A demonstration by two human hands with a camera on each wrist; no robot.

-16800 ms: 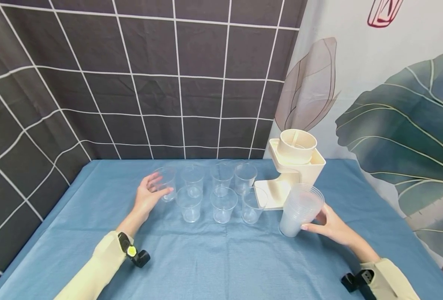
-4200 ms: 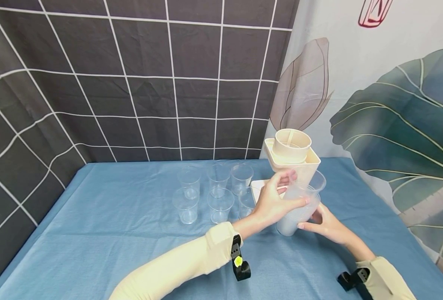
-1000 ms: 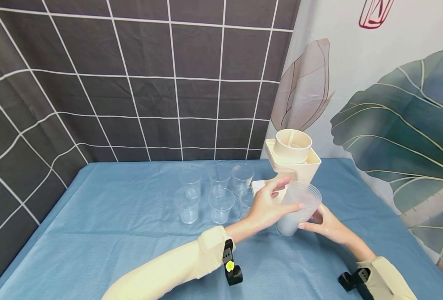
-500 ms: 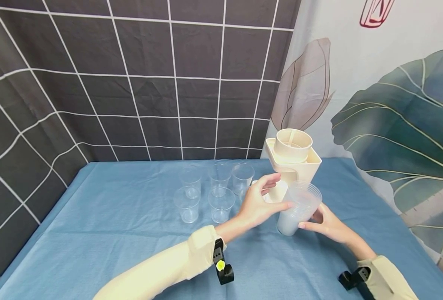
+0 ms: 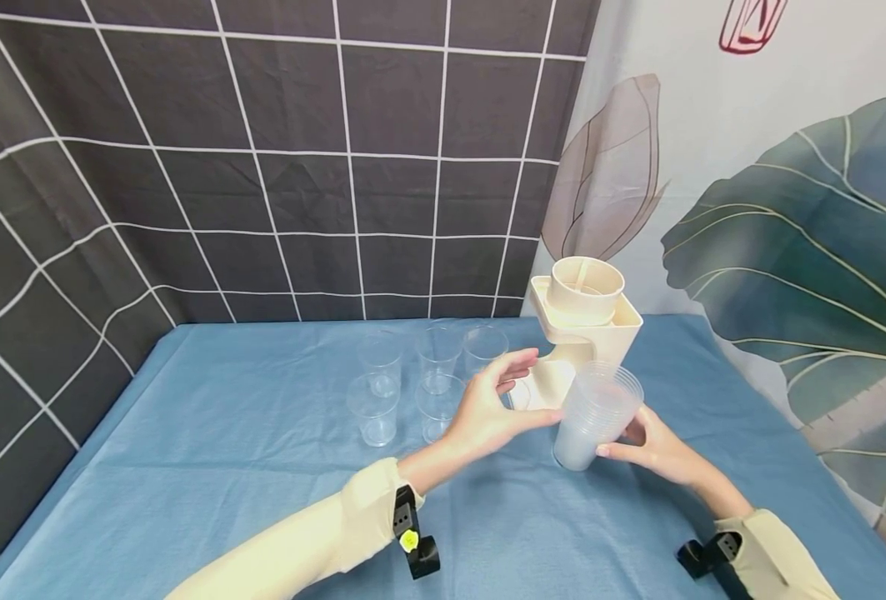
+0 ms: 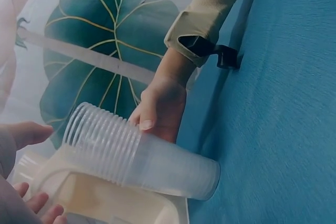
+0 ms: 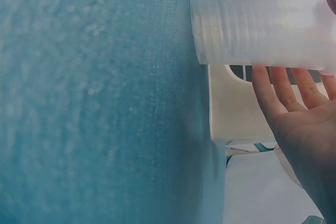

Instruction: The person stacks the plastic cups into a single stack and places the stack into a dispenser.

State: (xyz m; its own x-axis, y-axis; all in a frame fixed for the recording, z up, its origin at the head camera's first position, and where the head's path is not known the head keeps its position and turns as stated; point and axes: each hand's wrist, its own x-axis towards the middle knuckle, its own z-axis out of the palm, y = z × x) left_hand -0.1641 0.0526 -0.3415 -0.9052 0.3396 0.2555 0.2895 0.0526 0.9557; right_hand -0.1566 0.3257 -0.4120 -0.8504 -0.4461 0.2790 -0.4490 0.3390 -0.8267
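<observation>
My right hand [image 5: 663,450] grips the side of a tall stack of nested clear plastic cups [image 5: 598,417], which stands on the blue cloth leaning slightly right. Many stacked rims [image 6: 100,135] show in the left wrist view, while the right wrist view has the cups' frosted sides [image 7: 262,24] beside my fingers. Left of the stack, my left hand [image 5: 491,408] is spread with nothing in it, thumb tip close to the stack in the head view. It overlaps the row of single cups and hides most of the front right one. A single clear cup [image 5: 373,408] stands at the front left.
Behind stand more single cups, one at the back left [image 5: 380,358] and another at the back right [image 5: 485,346]. A cream plastic holder [image 5: 596,333] with a round top cup rises behind the stack. Blue cloth [image 5: 225,467] covers the table up to a dark grid curtain [image 5: 300,183].
The leftmost back cup has left its place. My left hand brought a cup onto the stack, let go, and has drawn back leftward over the single cups. My right hand stays on the stack.
</observation>
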